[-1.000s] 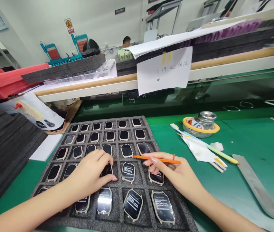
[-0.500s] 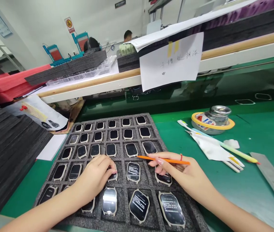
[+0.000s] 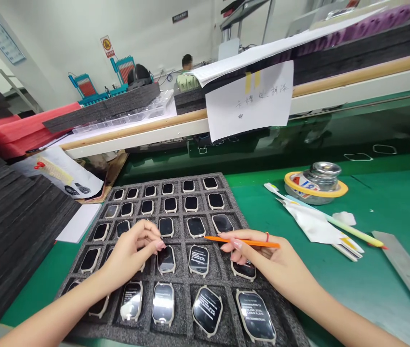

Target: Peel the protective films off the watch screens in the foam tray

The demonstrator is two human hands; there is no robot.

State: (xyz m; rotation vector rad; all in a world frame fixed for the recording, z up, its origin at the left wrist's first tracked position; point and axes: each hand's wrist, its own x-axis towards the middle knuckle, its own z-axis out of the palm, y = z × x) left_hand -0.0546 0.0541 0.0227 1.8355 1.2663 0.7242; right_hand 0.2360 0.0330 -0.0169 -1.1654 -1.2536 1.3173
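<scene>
A dark grey foam tray [image 3: 184, 289] holds many square smartwatch bodies without straps in its compartments. My right hand [image 3: 262, 255] grips a slim orange pointed stick [image 3: 251, 242], its tip beside the lower edge of a dark-screened watch [image 3: 195, 226]. Beneath those fingers lies a partly hidden watch [image 3: 244, 270]. My left hand [image 3: 136, 248] hovers over the tray with thumb and fingers apart, nothing visible between them. Its thumb is nearest a watch [image 3: 166, 260]. Several front watches show white text, among them a tilted one [image 3: 207, 311]. My left hand and forearm cover some compartments.
To the right on the green table lie a glass jar [image 3: 324, 174] with a yellow ring, a toothbrush [image 3: 271, 188], a white cloth [image 3: 309, 224], a yellow-green pen [image 3: 356, 233] and a metal strip [image 3: 407, 270]. Black foam sheets [image 3: 20, 212] are stacked left. A shelf [image 3: 136, 132] spans behind.
My left hand has drawn back leftward from the watch it was touching, and its fingers have parted. My right hand and the orange stick stay nearly in place. The view has shifted slightly.
</scene>
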